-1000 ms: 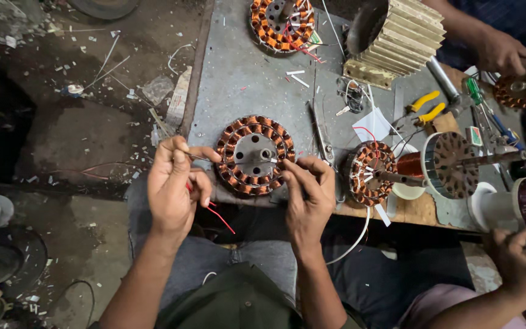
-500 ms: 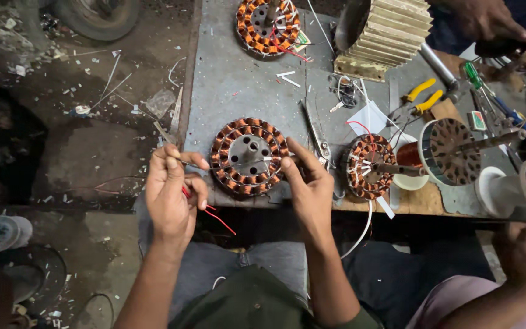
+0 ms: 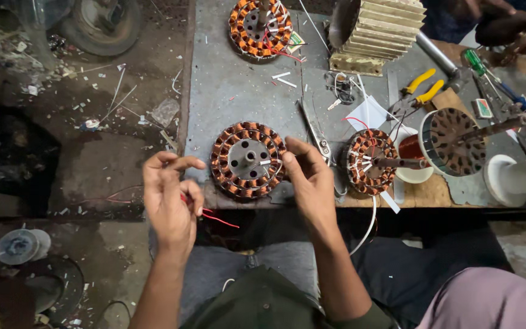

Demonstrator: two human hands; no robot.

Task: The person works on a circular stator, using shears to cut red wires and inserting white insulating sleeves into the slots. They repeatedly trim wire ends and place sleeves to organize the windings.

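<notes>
Altogether, three copper-wound stators lay on the grey bench (image 3: 232, 91): the near stator (image 3: 248, 160) between your hands, a far stator (image 3: 260, 27), and a right stator (image 3: 369, 161) on a spindle. Your left hand (image 3: 168, 204) was loosely curled around a red wire (image 3: 214, 216) just off the bench's near edge. Your right hand (image 3: 308, 180) pinched fine leads at the near stator's right rim. Yellow-handled pliers (image 3: 420, 90) lay farther right. Another person's hand (image 3: 506, 24) was cut off at the far right corner.

Copper-orange stator (image 3: 248, 160), red wire (image 3: 217, 216), yellow-handled pliers (image 3: 420, 91)
</notes>
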